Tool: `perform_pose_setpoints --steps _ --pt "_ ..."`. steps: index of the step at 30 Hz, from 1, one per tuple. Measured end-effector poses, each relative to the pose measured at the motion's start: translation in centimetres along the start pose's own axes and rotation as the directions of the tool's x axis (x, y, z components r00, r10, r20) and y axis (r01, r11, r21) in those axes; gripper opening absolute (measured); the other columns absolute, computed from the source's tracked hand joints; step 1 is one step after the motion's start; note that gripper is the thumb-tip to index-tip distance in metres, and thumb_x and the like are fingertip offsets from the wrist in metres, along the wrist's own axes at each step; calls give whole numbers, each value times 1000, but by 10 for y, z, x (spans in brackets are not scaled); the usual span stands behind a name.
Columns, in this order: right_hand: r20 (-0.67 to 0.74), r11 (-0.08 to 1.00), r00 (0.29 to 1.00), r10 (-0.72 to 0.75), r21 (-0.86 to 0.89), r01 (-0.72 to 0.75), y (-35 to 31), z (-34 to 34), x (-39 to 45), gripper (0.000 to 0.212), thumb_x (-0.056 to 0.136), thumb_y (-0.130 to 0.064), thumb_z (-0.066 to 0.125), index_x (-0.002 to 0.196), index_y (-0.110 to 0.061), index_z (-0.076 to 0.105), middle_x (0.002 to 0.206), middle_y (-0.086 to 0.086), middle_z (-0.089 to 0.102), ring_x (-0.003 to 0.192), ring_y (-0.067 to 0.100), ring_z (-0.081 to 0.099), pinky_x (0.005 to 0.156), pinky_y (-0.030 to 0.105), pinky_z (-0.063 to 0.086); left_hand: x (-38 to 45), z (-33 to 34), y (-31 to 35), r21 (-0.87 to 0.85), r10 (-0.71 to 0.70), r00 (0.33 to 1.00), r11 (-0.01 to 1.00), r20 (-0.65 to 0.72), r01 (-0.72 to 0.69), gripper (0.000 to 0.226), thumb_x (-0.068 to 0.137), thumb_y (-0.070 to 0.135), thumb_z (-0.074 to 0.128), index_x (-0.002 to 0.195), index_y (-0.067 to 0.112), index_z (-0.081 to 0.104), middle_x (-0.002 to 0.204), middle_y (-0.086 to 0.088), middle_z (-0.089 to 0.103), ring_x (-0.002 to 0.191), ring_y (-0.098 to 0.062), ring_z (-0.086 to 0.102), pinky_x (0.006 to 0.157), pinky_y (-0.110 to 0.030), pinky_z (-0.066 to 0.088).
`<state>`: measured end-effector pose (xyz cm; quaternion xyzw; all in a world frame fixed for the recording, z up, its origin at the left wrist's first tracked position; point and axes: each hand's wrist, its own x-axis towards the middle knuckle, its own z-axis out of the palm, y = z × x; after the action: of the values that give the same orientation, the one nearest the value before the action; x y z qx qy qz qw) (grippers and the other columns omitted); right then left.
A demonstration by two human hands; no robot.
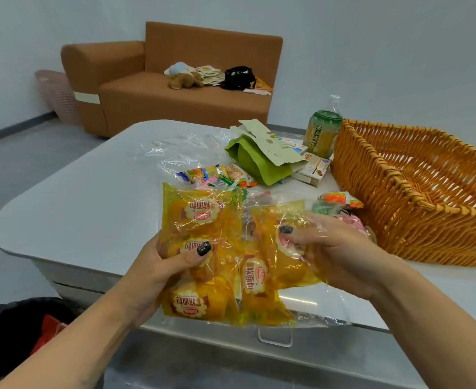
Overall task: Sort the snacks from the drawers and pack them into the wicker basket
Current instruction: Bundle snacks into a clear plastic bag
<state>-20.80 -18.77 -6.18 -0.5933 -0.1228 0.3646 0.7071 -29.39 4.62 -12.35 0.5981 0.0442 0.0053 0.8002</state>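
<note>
Head view: left hand [161,265] and right hand [335,254] both pinch yellow bread packets [220,259] above the table edge [63,220] — light, soft, slippery film; hold by the seams. Wicker basket [416,192] sits right — apparently empty.

This looks like a sparsely furnished living room, possibly a staged one. A brown fabric sofa [175,88] stands against a bare pale wall [371,51], with a small plush toy [185,80] and loose papers on its seat. A pink perforated plastic basket [58,95] sits beside it on the grey floor, and a white rounded table [77,197] occupies the foreground.
</note>
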Motion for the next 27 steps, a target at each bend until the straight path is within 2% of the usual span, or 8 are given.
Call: perform_pose_setpoints --steps 3,6,8,12,16,20,24,27 --pt "-6 999 999 -34 -7 34 3 3 0 28 79 -5 68 107 -4 69 108 18 68 91 27 66 79 37 57 0 2 -1 1 -12 1000 1000 4 12 105 28 47 98 122 17 60 110 -13 72 99 -32 71 71 -39 60" --pt "-97 999 995 -15 31 18 14 6 7 51 78 -13 65 127 -6 57 116 14 68 103 29 65 101 48 45 -1 6 -3 6 -15 1000 1000 6 15 105 30 47 97 123 16 60 110 -13 72 98 -32 71 70 -37 59" --pt "-147 999 988 -52 -5 52 20 8 11 50 78 -23 67 126 -10 60 122 11 66 112 28 62 109 50 38 -1 8 -5 -5 -20 1000 1000 7 20 105 29 47 98 122 16 60 110 -13 73 98 -32 71 70 -38 59" --pt "-197 985 976 -95 -162 63 19 11 14 35 86 -35 61 116 -17 64 121 -3 64 102 14 64 84 21 51 -3 13 -10 -83 -44 999 996 2 44 101 24 46 98 116 21 64 107 -12 73 94 -31 72 66 -37 60" --pt "-60 986 996 -73 -154 63 6 0 7 52 81 -15 63 132 -8 53 124 15 63 113 24 60 105 36 39 -2 14 -15 -192 -79 997 978 -5 77 98 22 39 99 112 20 68 105 -13 74 90 -31 73 62 -38 59" --pt "-15 936 989 -144 -327 131 3 -8 7 47 78 -13 67 125 -12 61 124 8 66 119 26 59 111 48 35 -1 13 -17 -201 -87 996 977 -31 79 109 21 38 99 121 18 61 109 -14 72 93 -33 72 66 -42 59" --pt "-135 946 977 -168 -302 120 13 -7 13 63 67 -20 77 126 -13 59 119 4 68 115 20 61 111 46 36 -2 15 -19 -202 -88 995 976 -44 77 108 23 40 99 122 20 61 112 -13 72 96 -33 71 67 -42 59" --pt "-121 913 972 -202 -383 142 6 1 8 56 66 -27 78 119 -16 64 112 0 72 107 16 66 102 39 45 -2 17 -21 -259 -101 994 962 -47 86 105 22 39 99 119 20 64 112 -14 72 96 -33 71 67 -43 60"
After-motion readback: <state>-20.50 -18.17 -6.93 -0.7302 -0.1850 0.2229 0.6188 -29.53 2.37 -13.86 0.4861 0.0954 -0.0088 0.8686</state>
